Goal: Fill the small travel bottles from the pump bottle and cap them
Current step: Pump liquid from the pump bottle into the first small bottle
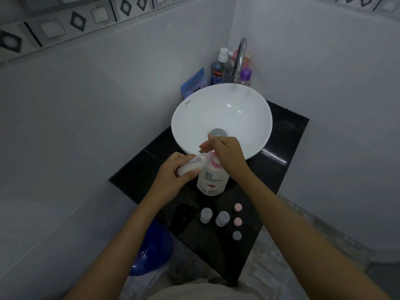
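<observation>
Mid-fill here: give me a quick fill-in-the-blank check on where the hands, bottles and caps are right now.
1. The right hand presses down on the ____ of the pump bottle.
2. The left hand grips a small travel bottle tilted toward the pump's ____.
3. On the black counter, ____ small bottles stand without caps.
4. Beside them lie two pink caps and one ____ cap.

Missing words: pump head; spout; two; grey

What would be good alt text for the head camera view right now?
A person's left hand holds a small travel bottle tilted at the spout of a white pump bottle while the right hand presses the pump. On the black counter nearer the person stand two more small bottles beside three loose caps, with a white basin behind.
</observation>
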Demonstrator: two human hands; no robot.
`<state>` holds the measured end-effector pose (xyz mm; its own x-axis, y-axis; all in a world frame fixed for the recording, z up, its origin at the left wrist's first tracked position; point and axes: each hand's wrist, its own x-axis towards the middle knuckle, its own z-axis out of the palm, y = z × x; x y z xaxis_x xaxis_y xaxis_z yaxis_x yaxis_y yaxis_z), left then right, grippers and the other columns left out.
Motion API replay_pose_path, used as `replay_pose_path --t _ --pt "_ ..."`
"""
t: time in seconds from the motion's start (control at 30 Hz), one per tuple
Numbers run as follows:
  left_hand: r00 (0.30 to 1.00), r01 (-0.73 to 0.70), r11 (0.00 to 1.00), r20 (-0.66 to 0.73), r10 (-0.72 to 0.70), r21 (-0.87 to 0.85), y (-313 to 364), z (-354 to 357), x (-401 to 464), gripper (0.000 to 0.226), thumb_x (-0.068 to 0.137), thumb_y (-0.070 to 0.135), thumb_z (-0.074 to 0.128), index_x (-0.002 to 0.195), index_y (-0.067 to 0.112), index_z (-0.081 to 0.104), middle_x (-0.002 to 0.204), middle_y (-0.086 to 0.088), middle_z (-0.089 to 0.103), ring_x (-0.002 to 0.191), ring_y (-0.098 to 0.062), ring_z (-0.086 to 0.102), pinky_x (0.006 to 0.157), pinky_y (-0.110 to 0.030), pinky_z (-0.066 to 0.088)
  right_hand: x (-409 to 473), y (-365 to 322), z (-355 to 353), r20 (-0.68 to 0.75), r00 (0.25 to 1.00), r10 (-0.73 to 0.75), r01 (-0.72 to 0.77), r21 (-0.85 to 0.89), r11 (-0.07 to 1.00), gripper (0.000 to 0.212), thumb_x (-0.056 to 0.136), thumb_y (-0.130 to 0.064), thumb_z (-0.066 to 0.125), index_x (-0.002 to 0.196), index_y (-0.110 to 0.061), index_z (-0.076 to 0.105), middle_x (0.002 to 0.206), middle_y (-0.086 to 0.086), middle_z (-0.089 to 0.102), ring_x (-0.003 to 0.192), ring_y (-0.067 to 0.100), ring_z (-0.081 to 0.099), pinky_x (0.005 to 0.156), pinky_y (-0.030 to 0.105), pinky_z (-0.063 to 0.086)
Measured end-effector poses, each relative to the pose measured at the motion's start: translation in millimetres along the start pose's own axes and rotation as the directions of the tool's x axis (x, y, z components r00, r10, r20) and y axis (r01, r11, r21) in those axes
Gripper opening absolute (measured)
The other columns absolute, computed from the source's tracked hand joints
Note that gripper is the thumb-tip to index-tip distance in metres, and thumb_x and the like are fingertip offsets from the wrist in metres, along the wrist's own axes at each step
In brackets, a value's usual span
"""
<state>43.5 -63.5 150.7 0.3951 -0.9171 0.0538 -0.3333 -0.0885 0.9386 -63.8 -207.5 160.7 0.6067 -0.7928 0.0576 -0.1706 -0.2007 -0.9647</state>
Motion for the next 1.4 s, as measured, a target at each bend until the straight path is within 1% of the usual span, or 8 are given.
replay_pose_path --t 0.2,0.37,0.57,0.67,0.8,1.13,1.3,1.4 --pt "0.999 0.023 1.000 0.033 -0.024 0.020 -7 2 -1 0.038 0.087 0.023 0.063 0.125 0.023 0.057 0.104 0.002 0.052 0.089 0.005 0.052 0.072 -0.007 0.043 -1 13 5 0.021 0.999 0.024 -0.023 -0.054 0.998 0.041 0.096 -0.026 0.045 0.067 -0.018 0.074 0.062 -0.015 0.070 0.063 -0.002 0.061 0.063 0.009 0.046" --pt "0.998 0.019 0.999 0.053 -0.022 0.046 -9 1 2 0.039 0.086 0.023 0.065 0.125 0.023 0.059 0.104 0.001 0.053 0.089 0.003 0.052 0.072 -0.008 0.042 -1 15 6 0.014 0.999 0.040 -0.039 -0.080 0.996 0.041 0.095 -0.026 0.046 0.064 -0.023 0.072 0.065 -0.011 0.070 0.070 0.008 0.064 0.070 0.024 0.051" --pt "0.999 -0.046 0.996 0.016 0.045 0.077 -2 -5 3 0.038 0.078 0.025 0.073 0.113 0.034 0.059 0.100 0.011 0.056 0.089 0.010 0.053 0.071 -0.002 0.042 2 4 1 0.034 0.999 0.004 -0.002 -0.067 0.998 0.035 0.096 -0.020 0.048 0.073 -0.013 0.074 0.064 -0.013 0.068 0.062 -0.006 0.061 0.065 0.005 0.045" --pt "0.998 -0.060 0.982 -0.015 0.063 0.177 -1 -3 3 0.037 0.076 0.029 0.074 0.110 0.032 0.060 0.100 0.014 0.057 0.091 0.009 0.053 0.067 -0.008 0.045 2 1 -1 0.034 0.999 0.018 -0.017 -0.051 0.999 0.034 0.095 -0.020 0.048 0.078 -0.008 0.075 0.066 -0.006 0.069 0.064 -0.002 0.063 0.071 0.010 0.049" --pt "0.996 -0.073 0.958 -0.034 0.086 0.278 -4 4 4 0.039 0.076 0.033 0.074 0.111 0.024 0.060 0.103 0.008 0.061 0.089 0.001 0.055 0.072 -0.015 0.042 1 -3 0 0.042 0.998 0.038 -0.036 -0.037 0.999 0.035 0.096 -0.021 0.048 0.079 -0.005 0.074 0.070 0.004 0.071 0.072 0.012 0.066 0.081 0.027 0.051" --pt "0.994 -0.049 0.956 -0.083 0.076 0.289 -2 12 -3 0.035 0.079 0.032 0.071 0.110 0.025 0.057 0.106 0.008 0.063 0.090 -0.003 0.058 0.073 -0.018 0.048 0 -8 1 0.038 0.996 0.076 -0.075 -0.033 0.997 0.036 0.096 -0.021 0.047 0.083 0.001 0.072 0.077 0.018 0.072 0.078 0.025 0.067 0.090 0.040 0.051" --pt "0.990 -0.050 0.911 -0.099 0.099 0.410 3 7 -6 0.036 0.081 0.030 0.070 0.113 0.021 0.057 0.108 0.001 0.062 0.095 -0.014 0.057 0.079 -0.032 0.051 -1 -7 0 0.030 0.996 0.082 -0.081 -0.037 0.996 0.036 0.096 -0.022 0.047 0.082 0.000 0.073 0.075 0.014 0.071 0.077 0.023 0.067 0.089 0.039 0.052" --pt "0.986 -0.070 0.863 -0.098 0.136 0.500 7 4 -3 0.040 0.082 0.030 0.070 0.117 0.018 0.057 0.108 -0.002 0.063 0.095 -0.016 0.056 0.080 -0.031 0.047 -2 -6 0 0.022 0.997 0.075 -0.074 -0.036 0.997 0.036 0.096 -0.022 0.048 0.080 -0.003 0.073 0.070 0.007 0.070 0.071 0.014 0.065 0.083 0.031 0.051"
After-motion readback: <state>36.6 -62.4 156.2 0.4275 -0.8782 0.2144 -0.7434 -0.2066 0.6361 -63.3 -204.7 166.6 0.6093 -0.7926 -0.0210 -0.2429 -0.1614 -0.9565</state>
